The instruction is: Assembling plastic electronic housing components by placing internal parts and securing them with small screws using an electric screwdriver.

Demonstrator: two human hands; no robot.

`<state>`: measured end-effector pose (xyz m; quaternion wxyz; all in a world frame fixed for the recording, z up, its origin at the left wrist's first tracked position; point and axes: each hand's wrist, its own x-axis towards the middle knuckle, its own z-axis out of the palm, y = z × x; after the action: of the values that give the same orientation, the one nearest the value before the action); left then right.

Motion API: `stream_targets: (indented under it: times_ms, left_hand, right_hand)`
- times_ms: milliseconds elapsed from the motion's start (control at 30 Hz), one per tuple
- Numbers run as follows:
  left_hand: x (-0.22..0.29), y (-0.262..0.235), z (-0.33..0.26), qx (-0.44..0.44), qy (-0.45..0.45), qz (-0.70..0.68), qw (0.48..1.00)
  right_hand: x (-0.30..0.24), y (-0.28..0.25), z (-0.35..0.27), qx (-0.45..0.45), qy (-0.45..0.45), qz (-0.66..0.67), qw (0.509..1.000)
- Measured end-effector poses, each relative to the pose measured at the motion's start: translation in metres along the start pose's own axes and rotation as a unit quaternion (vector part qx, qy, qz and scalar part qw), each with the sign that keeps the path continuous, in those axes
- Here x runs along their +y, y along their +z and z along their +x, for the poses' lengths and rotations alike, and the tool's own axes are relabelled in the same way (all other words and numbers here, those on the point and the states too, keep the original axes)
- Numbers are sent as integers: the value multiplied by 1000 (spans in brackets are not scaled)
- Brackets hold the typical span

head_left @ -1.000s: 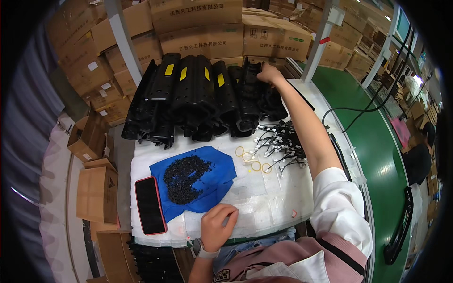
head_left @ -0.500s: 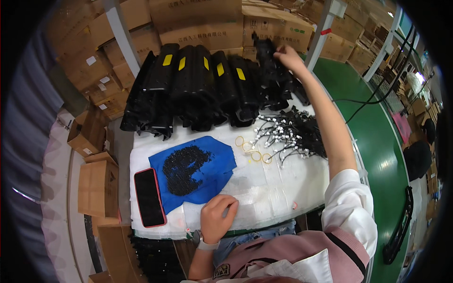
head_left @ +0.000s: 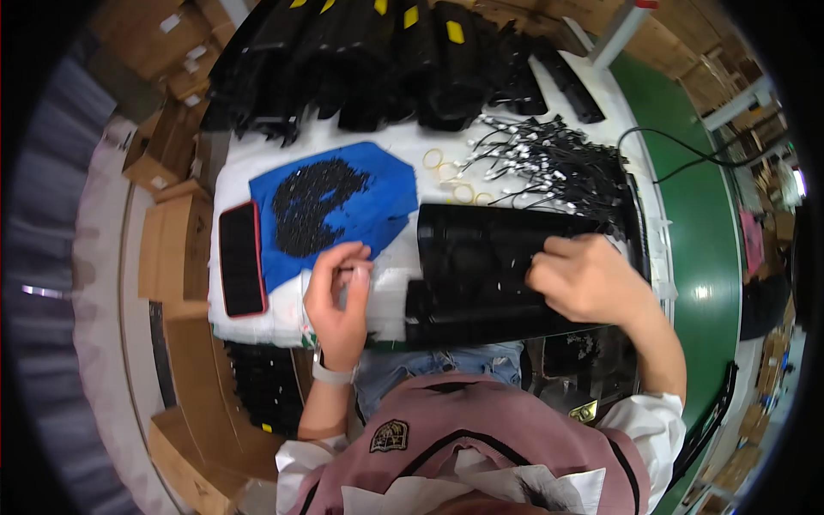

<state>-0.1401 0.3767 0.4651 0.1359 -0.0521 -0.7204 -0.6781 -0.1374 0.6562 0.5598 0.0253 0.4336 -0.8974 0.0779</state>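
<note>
A long black plastic panel (head_left: 481,266) lies flat across the near side of the white table (head_left: 249,163). My right hand (head_left: 588,279) rests on its right end and grips it. My left hand (head_left: 337,296) sits just left of the panel on the white sheet, fingers pinched together near a small pale part; I cannot tell what it holds. Beyond my left hand a blue cloth (head_left: 369,202) carries a heap of small black parts (head_left: 313,202).
A row of black panels (head_left: 386,60) with yellow tags stacks along the table's far edge. A bundle of black cables (head_left: 549,163) and several rubber bands (head_left: 446,176) lie at the right. A red-cased phone (head_left: 240,270) lies left. Cardboard boxes (head_left: 163,146) stand around; green floor (head_left: 695,215) lies right.
My right hand drew back from the far stack and brought one black panel down onto the near side of the table. My left hand stayed near the blue cloth.
</note>
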Motion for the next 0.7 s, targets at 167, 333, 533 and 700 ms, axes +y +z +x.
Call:
stream_targets:
  times_ms: [167,333,533,700]
  left_hand:
    - [11,-4,13,-15,73,195,978]
    - [-7,-26,60,13,201,479,855]
    - [-12,-27,86,-35,154,580,799]
    - [-15,-21,93,-18,175,567,805]
  right_hand:
    - [-2,38,-12,4,-2,-2,1000]
    - [0,42,-14,25,52,26,998]
    - [-12,50,-13,58,99,36,993]
    - [-20,55,-9,77,139,41,986]
